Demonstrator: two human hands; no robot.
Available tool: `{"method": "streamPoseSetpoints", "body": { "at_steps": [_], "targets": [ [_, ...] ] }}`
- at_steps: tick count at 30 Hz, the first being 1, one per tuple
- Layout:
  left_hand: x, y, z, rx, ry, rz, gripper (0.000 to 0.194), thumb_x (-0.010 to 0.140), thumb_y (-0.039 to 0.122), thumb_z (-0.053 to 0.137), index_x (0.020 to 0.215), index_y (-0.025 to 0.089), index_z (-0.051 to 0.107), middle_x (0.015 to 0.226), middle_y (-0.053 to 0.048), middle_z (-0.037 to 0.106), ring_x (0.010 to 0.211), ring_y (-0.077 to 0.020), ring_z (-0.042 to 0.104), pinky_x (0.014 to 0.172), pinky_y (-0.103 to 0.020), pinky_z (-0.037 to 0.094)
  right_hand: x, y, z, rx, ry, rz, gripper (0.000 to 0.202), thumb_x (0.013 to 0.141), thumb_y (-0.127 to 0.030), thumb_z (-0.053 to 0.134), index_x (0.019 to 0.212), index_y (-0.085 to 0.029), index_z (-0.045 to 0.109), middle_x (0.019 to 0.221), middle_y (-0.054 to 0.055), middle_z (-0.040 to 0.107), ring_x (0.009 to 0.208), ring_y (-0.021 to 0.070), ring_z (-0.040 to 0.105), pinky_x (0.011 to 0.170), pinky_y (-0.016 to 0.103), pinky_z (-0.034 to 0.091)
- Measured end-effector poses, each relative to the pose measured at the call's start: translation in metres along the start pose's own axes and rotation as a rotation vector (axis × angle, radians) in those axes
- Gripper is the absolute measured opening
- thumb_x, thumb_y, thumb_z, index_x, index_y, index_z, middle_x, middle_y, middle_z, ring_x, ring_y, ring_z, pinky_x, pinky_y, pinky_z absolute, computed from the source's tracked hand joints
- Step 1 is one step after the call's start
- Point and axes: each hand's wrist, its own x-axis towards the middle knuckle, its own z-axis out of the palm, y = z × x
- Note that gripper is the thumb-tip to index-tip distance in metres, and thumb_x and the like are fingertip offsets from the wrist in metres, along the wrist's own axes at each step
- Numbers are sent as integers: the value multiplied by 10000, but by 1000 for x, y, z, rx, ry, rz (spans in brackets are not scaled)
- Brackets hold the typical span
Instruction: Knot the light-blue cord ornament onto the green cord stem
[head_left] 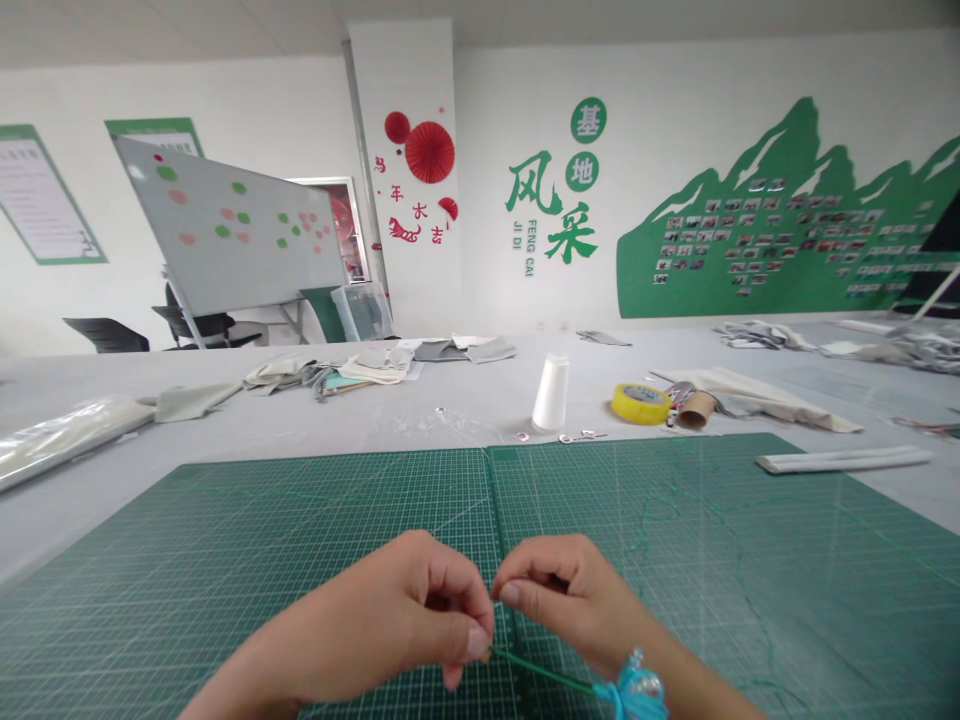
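Note:
My left hand (409,610) is closed in a pinch, thumb against fingers, on one end of a green cord (544,672). From there the cord slants down to the right, to a bright blue ribbon-like bow (634,692) with pale, shiny beads, partly cut off by the lower edge of the view. Close beside the left fingertips, my right hand (577,590) is also pinched, thumb to forefinger. Whatever its fingertips hold is too small to make out. Both hands are over the green cutting mats (337,510), near the seam between them.
Loose green thread (705,505) trails across the right mat. Behind the mats stand a white thread cone (552,393), a yellow tape roll (640,404) and a cardboard tube (696,409). A rolled white strip (844,459) lies at right. Fabric pieces (375,365) lie farther back.

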Motion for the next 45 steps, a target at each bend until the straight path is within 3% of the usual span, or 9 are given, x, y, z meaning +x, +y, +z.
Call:
{"method": "streamPoseSetpoints", "body": {
  "at_steps": [5, 9, 17, 25, 36, 45],
  "targets": [
    [-2, 1, 3, 130, 8, -34, 122, 765, 185, 555, 682, 178, 644, 572, 58, 559, 506, -92, 379, 476, -221, 258, -2, -3, -5, -13, -80, 35, 138, 800, -226, 639, 726, -160, 735, 592, -25, 542, 556, 105, 438, 524, 224, 332],
    [-2, -1, 8, 234, 36, -50, 133, 749, 172, 528, 667, 184, 632, 577, 59, 573, 525, -98, 451, 496, -212, 306, -2, -4, -7, -77, -105, 37, 133, 819, -221, 643, 727, -169, 724, 585, -40, 523, 558, 101, 440, 524, 215, 332],
    [5, -15, 10, 410, 165, -70, 170, 777, 213, 496, 666, 192, 623, 604, 39, 618, 551, -117, 507, 517, -223, 326, -9, -16, -2, -354, 17, -105, 200, 889, -189, 558, 725, -177, 671, 657, -17, 635, 619, 116, 554, 586, 225, 382],
    [10, -10, 11, 517, 325, -82, 214, 779, 215, 459, 595, 186, 565, 568, 28, 578, 555, -132, 495, 517, -241, 291, -14, -23, 4, -625, 133, -353, 239, 924, -166, 458, 791, -172, 656, 642, 4, 609, 567, 130, 529, 544, 263, 333],
    [14, -8, 6, 434, 518, -54, 221, 859, 276, 468, 685, 196, 579, 629, 28, 600, 610, -152, 529, 554, -252, 325, -16, -19, 10, -752, 169, -399, 302, 946, -158, 397, 834, -156, 678, 626, 39, 622, 558, 168, 554, 528, 299, 338],
    [16, -3, 1, 219, 527, -6, 213, 849, 326, 514, 722, 178, 601, 618, 24, 593, 586, -140, 473, 563, -255, 343, -16, -16, 8, -669, 186, -361, 281, 951, -165, 390, 846, -161, 651, 695, 52, 659, 600, 178, 594, 556, 297, 381]
  ]
}}
